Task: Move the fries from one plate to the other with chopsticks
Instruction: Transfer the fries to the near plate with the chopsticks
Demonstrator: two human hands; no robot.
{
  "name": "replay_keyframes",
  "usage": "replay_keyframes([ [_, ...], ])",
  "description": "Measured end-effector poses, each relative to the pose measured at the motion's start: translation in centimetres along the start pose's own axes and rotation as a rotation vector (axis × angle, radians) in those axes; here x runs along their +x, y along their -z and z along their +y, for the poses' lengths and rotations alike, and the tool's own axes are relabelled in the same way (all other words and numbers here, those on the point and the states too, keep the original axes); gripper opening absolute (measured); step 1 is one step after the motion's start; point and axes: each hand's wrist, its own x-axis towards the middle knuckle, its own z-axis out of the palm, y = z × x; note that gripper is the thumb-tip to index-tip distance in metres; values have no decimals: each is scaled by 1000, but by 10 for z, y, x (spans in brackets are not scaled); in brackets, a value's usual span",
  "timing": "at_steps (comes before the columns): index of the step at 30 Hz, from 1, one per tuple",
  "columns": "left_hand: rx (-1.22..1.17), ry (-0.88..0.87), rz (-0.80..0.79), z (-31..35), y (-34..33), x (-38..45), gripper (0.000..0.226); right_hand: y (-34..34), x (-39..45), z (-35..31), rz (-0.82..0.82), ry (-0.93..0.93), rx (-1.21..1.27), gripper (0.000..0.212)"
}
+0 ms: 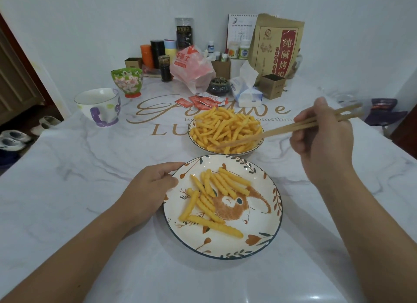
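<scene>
White marble-patterned table (pixel 90 212) carries, nearest its front edge, a round ceramic plate with a painted rabbit (pixel 259 214) holding roughly a dozen crinkle-cut yellow fries (pixel 212 194). The left hand (pixel 151 187) grips this plate's left rim, thumb curled over the edge. Farther toward the table's middle, a second round plate (pixel 259 144) is heaped with fries (pixel 223 129). The right hand (pixel 325 140) clasps pale wooden chopsticks (pixel 282 130), tips down in the heap; whether they pinch a fry is unclear. Judging by the piles, most remain to move.
</scene>
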Motion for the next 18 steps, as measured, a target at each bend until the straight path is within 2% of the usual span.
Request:
replay_keyframes([
  [4,-9,-10,-6,1,-1,1,49,-14,26,-17,29,207,-140,46],
  [9,-4,-14,-12,0,-1,1,49,-10,17,9,139,237,-105,39],
  [15,-11,-12,3,-1,-1,3,47,-19,23,-39,-1,364,-271,43],
  [18,-10,-21,-6,0,-1,0,49,-32,53,-37,-40,301,-393,49],
])
